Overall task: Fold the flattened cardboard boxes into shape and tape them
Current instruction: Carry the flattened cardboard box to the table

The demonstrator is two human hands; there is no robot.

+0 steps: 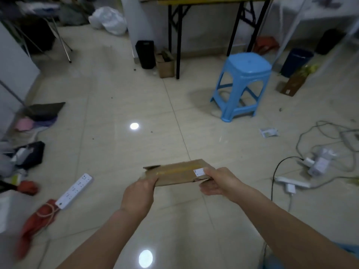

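Both bare forearms reach out over the tiled floor; left hand and right hand each grip an end of a flattened cardboard box, held in the air. Beyond stands a blue stool, near a table.

Dim, soft-focus view; lamp glare on floor; blurred edges

Nothing legible anywhere. Small white label at the right end of the flattened cardboard box, print too blurred to read. White packet on the floor past the box, markings likewise unreadable.
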